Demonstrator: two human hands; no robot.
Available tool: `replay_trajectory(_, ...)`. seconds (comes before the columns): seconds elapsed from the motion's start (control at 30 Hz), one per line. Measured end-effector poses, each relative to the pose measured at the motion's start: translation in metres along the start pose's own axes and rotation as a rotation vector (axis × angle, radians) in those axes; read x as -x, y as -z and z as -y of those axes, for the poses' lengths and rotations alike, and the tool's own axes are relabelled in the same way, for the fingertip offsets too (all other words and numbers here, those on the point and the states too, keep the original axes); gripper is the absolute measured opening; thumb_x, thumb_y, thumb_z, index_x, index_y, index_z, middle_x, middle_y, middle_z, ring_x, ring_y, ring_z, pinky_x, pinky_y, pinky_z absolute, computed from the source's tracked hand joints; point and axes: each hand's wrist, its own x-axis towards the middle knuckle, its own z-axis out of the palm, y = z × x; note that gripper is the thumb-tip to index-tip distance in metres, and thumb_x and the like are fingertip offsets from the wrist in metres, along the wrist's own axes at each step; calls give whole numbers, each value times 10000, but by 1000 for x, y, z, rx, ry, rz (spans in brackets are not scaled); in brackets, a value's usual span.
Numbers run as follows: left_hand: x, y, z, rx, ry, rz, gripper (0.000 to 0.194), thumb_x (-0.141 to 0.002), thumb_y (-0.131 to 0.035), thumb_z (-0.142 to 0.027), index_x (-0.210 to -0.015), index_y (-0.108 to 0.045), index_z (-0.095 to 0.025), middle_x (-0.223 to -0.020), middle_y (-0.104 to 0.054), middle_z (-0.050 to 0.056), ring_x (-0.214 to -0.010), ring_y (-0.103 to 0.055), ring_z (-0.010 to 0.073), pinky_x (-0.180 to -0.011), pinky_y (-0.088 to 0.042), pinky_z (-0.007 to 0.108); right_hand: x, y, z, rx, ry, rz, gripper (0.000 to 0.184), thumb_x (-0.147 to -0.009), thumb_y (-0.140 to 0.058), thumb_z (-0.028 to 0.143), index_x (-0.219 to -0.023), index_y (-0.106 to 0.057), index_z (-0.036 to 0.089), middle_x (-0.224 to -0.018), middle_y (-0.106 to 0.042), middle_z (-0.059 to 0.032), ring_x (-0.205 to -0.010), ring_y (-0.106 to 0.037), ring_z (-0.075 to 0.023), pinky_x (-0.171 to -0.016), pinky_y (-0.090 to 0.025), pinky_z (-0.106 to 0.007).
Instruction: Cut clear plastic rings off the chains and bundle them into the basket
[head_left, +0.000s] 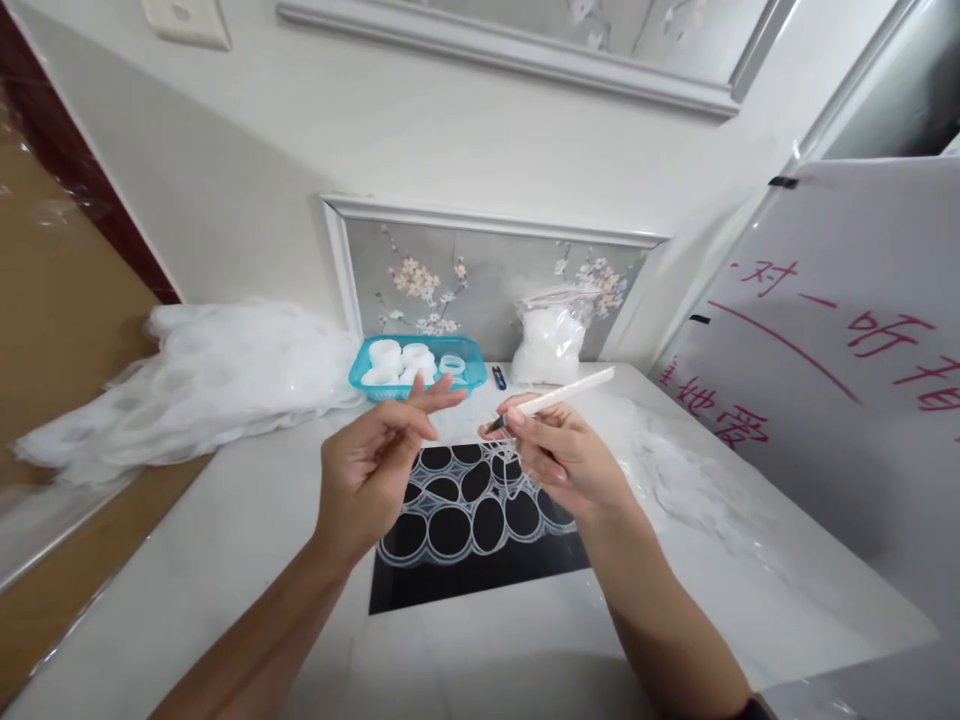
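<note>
My left hand (371, 470) is closed in a pinch, thumb against index finger, on one end of a thin white strand (457, 441). The other fingers point forward. Across from it, my right hand (566, 445) grips a slim white pen-shaped tool (574, 390) with a dark tip pointing left. The strand runs taut between the two hands, close to that tip. Beneath them lies a black sheet (480, 580) with several pale, clear-edged rings (450, 533) on it. Some loose white loops hang below my right hand over the sheet.
Behind the hands stands a blue basket (480, 370) with white rings in it. Small blue thread snips (499, 377) and a bag of white material (551, 340) are beside it. White netting (225, 370) is heaped at left; clear plastic (697, 480) lies right, near a whiteboard (847, 300).
</note>
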Motion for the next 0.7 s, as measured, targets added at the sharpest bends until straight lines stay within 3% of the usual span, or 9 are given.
replay_trajectory(0.13,0,0,4,-55,-110,22,306,-835,-465,39,-744,-612,-213,-958,-757,-28,-1094,-662,228,-1155,-312,555,2,1,-2,56,4,-11,232,-718,-768,396,-817,-706,196,-314,-366,101,-359,-371,-61,-341,-90,-188)
replay_trajectory(0.23,1,1,4,-80,-179,14,309,-819,-462,44,-697,-585,-211,-847,-756,-41,-1057,-679,224,-1173,-246,587,5,-1,-2,69,-3,-24,231,-723,-762,405,-814,-707,199,-329,-394,98,-349,-343,-55,-339,-90,-196)
replay_trajectory(0.33,3,-2,-2,-143,-189,-25,249,-833,-484,4,-732,-565,-209,-979,-738,-18,-1142,-627,235,-1181,-196,602,9,-6,-4,62,17,-53,230,-731,-759,407,-827,-710,204,-341,-409,96,-350,-340,-53,-335,-99,-192)
replay_trajectory(0.43,7,-7,-11,-385,-183,15,128,-833,-586,-107,-886,-600,-222,-1204,-645,30,-1239,-543,262,-1176,-200,599,13,-12,-6,21,53,-85,212,-739,-761,396,-831,-710,212,-385,-461,92,-334,-298,-36,-330,-112,-190)
replay_trajectory(0.53,10,-11,-19,-600,-243,55,170,-790,-668,-165,-932,-600,-230,-1222,-601,47,-1255,-514,282,-1162,-240,585,17,-16,-7,-47,43,-72,188,-752,-758,384,-832,-714,220,-392,-468,103,-302,-215,-14,-322,-114,-187)
replay_trajectory(0.7,7,-10,-19,-702,-252,132,326,-820,-601,-100,-1120,-578,-226,-1176,-635,56,-1210,-549,251,-1139,-302,543,18,-19,-7,-106,-64,-38,223,-707,-782,396,-810,-714,210,-468,-592,69,-284,-181,2,-310,-99,-185)
